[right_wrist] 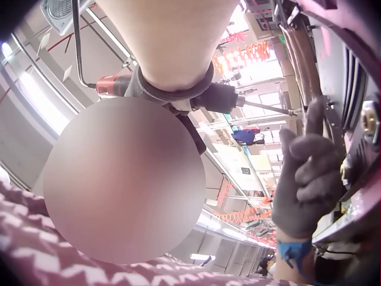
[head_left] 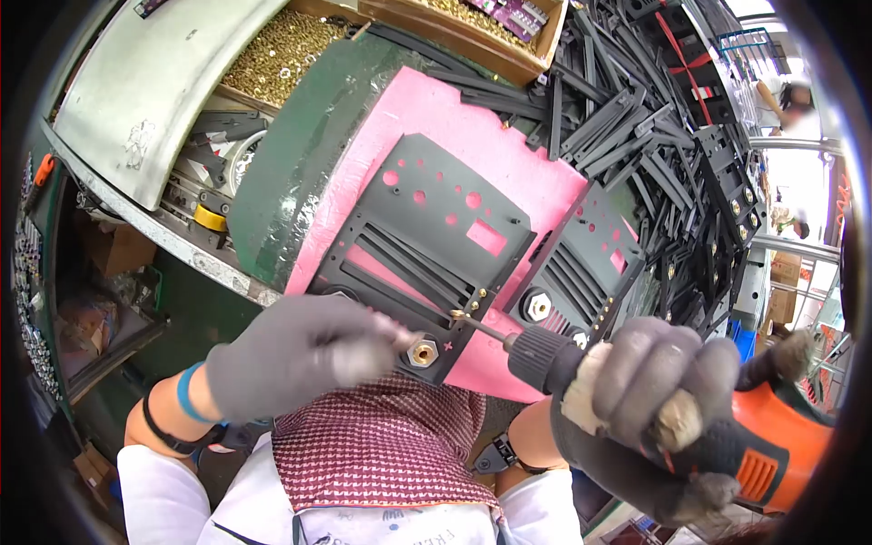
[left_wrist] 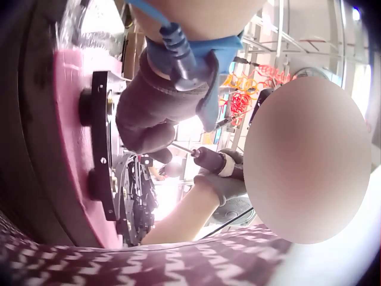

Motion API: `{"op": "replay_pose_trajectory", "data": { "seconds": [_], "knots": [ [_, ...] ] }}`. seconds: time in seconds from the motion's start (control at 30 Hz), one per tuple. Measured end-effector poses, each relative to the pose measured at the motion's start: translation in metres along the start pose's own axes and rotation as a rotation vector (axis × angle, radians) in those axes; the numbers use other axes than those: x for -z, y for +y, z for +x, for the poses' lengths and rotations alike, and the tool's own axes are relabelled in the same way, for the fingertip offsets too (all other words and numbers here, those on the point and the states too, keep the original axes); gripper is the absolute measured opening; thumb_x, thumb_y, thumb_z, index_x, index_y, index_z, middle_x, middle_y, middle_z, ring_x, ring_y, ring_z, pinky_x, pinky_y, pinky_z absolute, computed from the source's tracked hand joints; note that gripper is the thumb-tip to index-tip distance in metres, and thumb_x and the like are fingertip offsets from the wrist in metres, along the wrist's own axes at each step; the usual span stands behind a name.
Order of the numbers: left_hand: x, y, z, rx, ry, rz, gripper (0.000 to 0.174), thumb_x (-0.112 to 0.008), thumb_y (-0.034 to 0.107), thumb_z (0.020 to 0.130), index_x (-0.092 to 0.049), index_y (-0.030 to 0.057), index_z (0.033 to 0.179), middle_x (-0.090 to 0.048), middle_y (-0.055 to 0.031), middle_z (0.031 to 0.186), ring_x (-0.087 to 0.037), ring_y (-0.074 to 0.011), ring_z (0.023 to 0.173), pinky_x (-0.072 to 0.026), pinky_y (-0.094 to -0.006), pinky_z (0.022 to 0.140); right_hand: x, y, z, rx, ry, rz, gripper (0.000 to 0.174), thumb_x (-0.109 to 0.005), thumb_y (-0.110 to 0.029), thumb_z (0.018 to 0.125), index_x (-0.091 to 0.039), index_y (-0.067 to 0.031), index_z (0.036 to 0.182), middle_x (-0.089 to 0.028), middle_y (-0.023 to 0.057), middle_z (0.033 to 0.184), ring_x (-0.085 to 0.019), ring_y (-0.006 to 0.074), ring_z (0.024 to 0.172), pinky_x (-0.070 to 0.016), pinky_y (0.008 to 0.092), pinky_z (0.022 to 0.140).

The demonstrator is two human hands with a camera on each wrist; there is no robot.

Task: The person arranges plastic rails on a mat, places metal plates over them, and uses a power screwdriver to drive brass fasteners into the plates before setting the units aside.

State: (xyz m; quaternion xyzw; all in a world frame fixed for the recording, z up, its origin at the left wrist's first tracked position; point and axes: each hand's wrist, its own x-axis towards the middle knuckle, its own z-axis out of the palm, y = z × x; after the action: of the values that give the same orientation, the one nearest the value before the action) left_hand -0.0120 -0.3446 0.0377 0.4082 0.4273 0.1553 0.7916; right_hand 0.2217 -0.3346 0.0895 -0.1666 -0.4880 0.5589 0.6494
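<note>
My gloved right hand [head_left: 663,391] grips an orange and black electric drill [head_left: 790,436], its fingers wrapped over the body behind the chuck. A long bit points left from the drill, with a small brass-coloured piece at its tip, over the lower right edge of a dark grey metal panel [head_left: 436,195]. My gloved left hand [head_left: 295,350] hovers at the panel's lower edge, beside a hex nut [head_left: 422,354] with a brass centre. In the right wrist view, that hand's index finger [right_wrist: 314,119] points up near the bit, the other fingers curled; I cannot tell whether they hold anything.
A second, similar panel [head_left: 581,245] lies to the right on the pink foam sheet [head_left: 363,195]. Black strips [head_left: 599,100] are heaped at the back right. Behind stand a box of small brass parts [head_left: 272,59] and a cardboard tray [head_left: 445,36].
</note>
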Motion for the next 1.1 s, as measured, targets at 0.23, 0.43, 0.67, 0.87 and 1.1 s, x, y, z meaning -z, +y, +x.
{"op": "replay_pose_trajectory", "data": {
  "seconds": [0.23, 0.43, 0.67, 0.87, 1.1],
  "knots": [
    [-0.01, -0.063, -0.004, -0.668, 0.49, 1.304, 0.026, -0.08, 0.028, 0.068, -0.067, 0.0138, 0.086, -0.048, 0.0009, 0.061, -0.054, -0.0163, 0.055, -0.0404, -0.0301, 0.046, 0.019, 0.019, -0.021, 0.071, 0.054, -0.172, 0.041, -0.071, -0.039, 0.083, -0.052, -0.0033, 0.088, -0.052, 0.0034, 0.067, -0.049, 0.0118, 0.046, -0.0416, 0.0257, 0.044],
    [-0.017, -0.077, -0.009, -0.69, 0.532, 1.273, 0.036, -0.084, 0.022, 0.063, -0.067, 0.0127, 0.094, -0.051, -0.0017, 0.063, -0.054, -0.0203, 0.055, -0.0392, -0.0326, 0.048, 0.029, 0.026, -0.028, 0.052, -0.046, -0.138, 0.044, -0.068, -0.042, 0.083, -0.052, -0.0011, 0.086, -0.051, 0.0044, 0.074, -0.048, 0.0116, 0.045, -0.0387, 0.0249, 0.041],
    [-0.019, -0.077, -0.01, -0.672, 0.543, 1.268, 0.036, -0.084, 0.023, 0.063, -0.067, 0.0126, 0.094, -0.05, -0.0016, 0.063, -0.053, -0.0206, 0.054, -0.039, -0.0327, 0.049, 0.045, 0.022, -0.027, 0.021, -0.176, -0.101, 0.049, -0.064, -0.046, 0.084, -0.051, 0.0014, 0.085, -0.051, 0.0056, 0.082, -0.048, 0.0114, 0.045, -0.0353, 0.024, 0.037],
    [-0.013, -0.079, -0.012, -0.672, 0.51, 1.272, 0.035, -0.083, 0.023, 0.063, -0.067, 0.0124, 0.092, -0.049, -0.001, 0.063, -0.053, -0.0191, 0.054, -0.0381, -0.0319, 0.049, 0.02, 0.029, -0.042, 0.084, -0.082, -0.166, 0.045, -0.067, -0.037, 0.084, -0.051, 0.0035, 0.096, -0.053, 0.0057, 0.079, -0.05, 0.0118, 0.045, -0.0405, 0.0249, 0.037],
    [-0.01, -0.077, -0.014, -0.705, 0.484, 1.359, 0.024, -0.074, 0.032, 0.075, -0.066, 0.0134, 0.088, -0.042, 0.0031, 0.059, -0.049, -0.0122, 0.052, -0.0368, -0.0272, 0.044, 0.009, 0.031, -0.037, 0.159, -0.006, -0.233, 0.046, -0.071, -0.024, 0.085, -0.052, 0.0064, 0.113, -0.054, 0.0058, 0.076, -0.053, 0.0122, 0.045, -0.0479, 0.0262, 0.037]
  ]
}}
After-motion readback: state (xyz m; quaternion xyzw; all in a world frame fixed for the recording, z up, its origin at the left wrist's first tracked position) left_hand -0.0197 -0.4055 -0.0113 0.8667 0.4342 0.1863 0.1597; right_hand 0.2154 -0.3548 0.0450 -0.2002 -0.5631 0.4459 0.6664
